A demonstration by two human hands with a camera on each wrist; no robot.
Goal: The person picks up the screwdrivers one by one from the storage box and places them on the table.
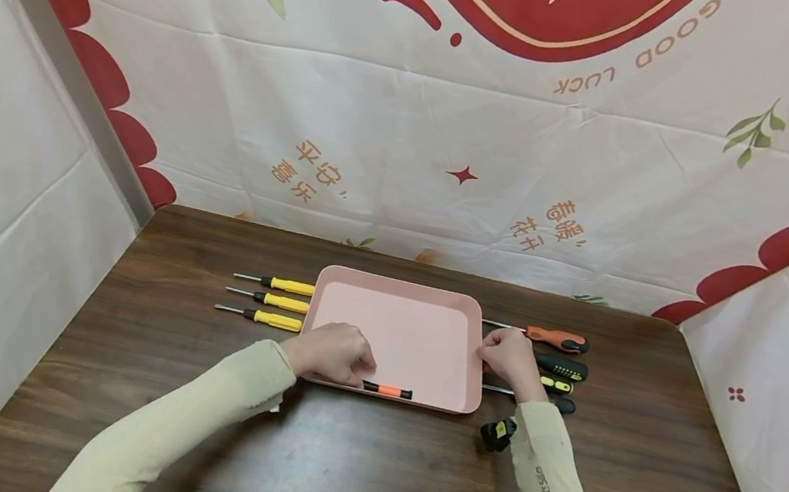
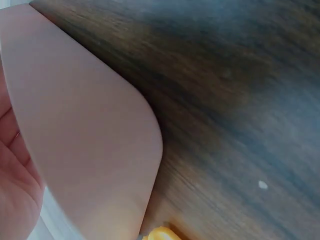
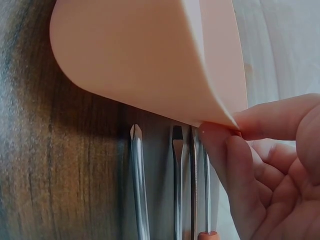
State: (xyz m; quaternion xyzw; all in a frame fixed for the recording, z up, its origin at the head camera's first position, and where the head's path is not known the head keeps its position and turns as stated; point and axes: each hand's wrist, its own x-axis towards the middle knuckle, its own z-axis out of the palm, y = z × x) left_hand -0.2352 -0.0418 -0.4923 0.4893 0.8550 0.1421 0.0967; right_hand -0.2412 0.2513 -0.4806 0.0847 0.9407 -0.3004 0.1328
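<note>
A shallow pink tray [image 1: 395,322] lies on the wooden table, in the middle of the head view. My left hand [image 1: 337,351] reaches over its front left part. Its curled fingers meet the left end of a thin black-and-orange handled tool [image 1: 387,390], which lies along the tray's front wall; that end is hidden. In the left wrist view the tray wall [image 2: 90,125] covers much of the hand. At the right side, my right hand [image 1: 509,359] pinches the tray's rim [image 3: 215,97] between thumb and finger. Several screwdriver shafts [image 3: 140,185] point at the tray beneath this hand.
Three yellow-handled screwdrivers [image 1: 284,303] lie left of the tray. On the right are an orange-and-black screwdriver [image 1: 556,338], a black-handled one [image 1: 562,367] and others partly behind the right wrist. A black tape measure [image 1: 498,434] sits near the right sleeve. A printed cloth [image 1: 396,128] hangs behind the table.
</note>
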